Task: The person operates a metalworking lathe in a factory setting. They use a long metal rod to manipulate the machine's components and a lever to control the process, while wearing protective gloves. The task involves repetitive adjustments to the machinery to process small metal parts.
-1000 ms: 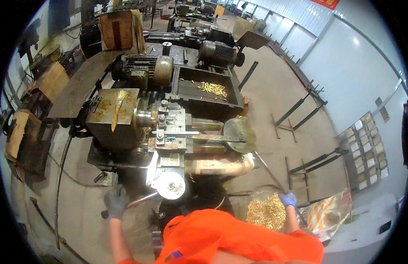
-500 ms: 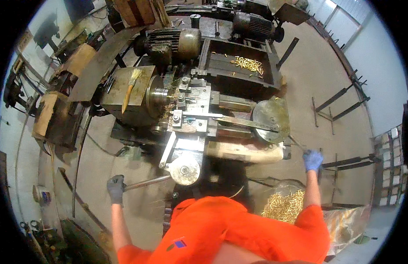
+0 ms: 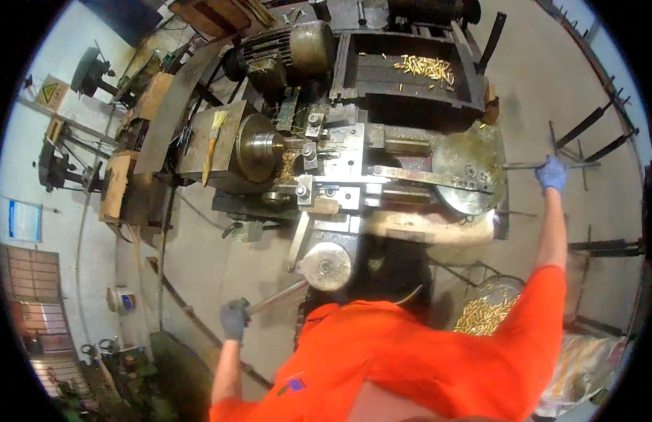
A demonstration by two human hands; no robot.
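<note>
"Where's your left lever (image 3: 278,296)?"

"Running from the small round disc (image 3: 326,266), your grey-gloved left hand (image 3: 234,318) curled about its end."

"And the right rod (image 3: 520,167)?"

"Beside the larger disc (image 3: 468,167), your blue-gloved right hand (image 3: 551,174) wrapped around it. Beyond, brass-coloured pieces (image 3: 427,68) lie in the tray (image 3: 375,79)."

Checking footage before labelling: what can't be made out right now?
All in the head view:
- Left hand: too blurred to tell whether its fingers close on the lever.
- Right hand: its back hides how the fingers wrap the rod.
- Chuck: too small to tell what it holds.
- Brass pile: partly behind the right sleeve.
- Far motor: cut off by the top edge.
</note>
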